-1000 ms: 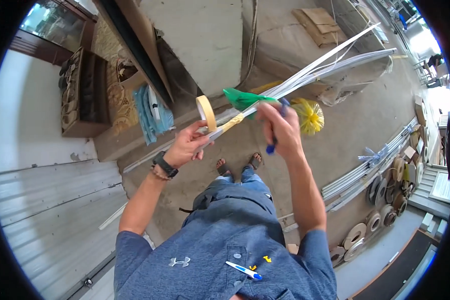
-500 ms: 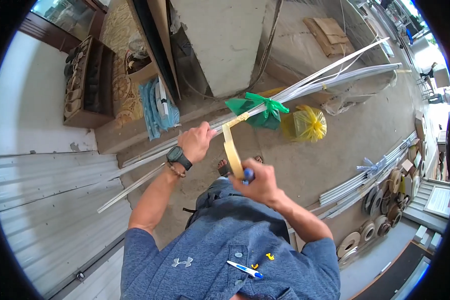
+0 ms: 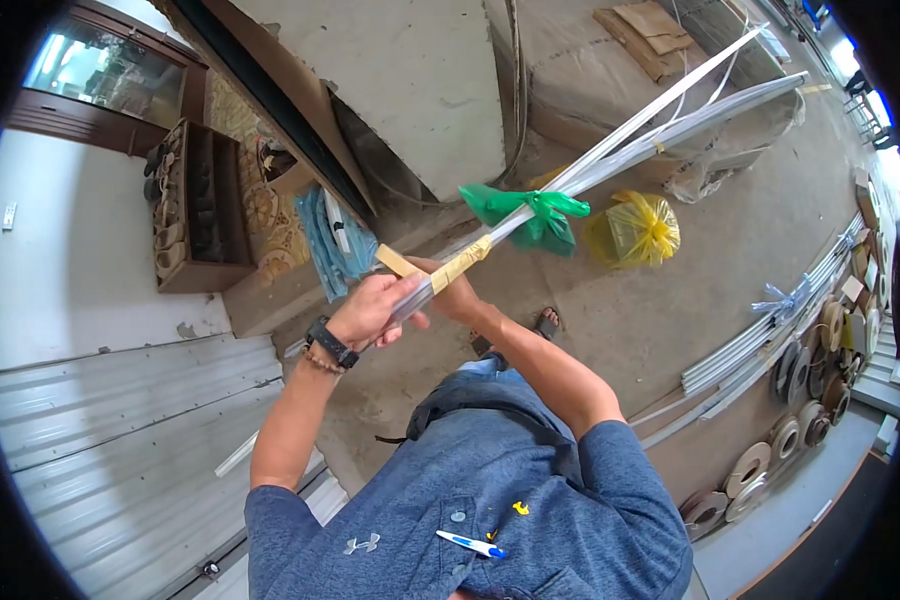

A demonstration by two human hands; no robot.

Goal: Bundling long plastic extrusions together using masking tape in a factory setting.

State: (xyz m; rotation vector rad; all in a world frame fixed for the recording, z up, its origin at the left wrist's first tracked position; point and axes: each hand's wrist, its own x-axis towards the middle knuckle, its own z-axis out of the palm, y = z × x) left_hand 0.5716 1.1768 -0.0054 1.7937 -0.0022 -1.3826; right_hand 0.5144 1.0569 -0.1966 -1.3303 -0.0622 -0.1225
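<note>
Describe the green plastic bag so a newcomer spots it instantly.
Look for the long bundle of white strips slanting from the person's left hand up to the upper right. Along it, just beyond the yellowish tape wrap, is the green plastic bag. It is knotted around the strips, whereas the yellow bag beside it sits on the floor.

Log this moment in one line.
left hand: gripping strip bundle | right hand: partly behind bundle, near tape roll | green plastic: around bundle

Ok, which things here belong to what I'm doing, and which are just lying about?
Seemingly in use:
- white strips, gripped by your left hand
- tan tape
- green plastic on them

Likely lying about:
- yellow bag
- blue plastic bundle
- brown cardboard
- round rolls
</note>
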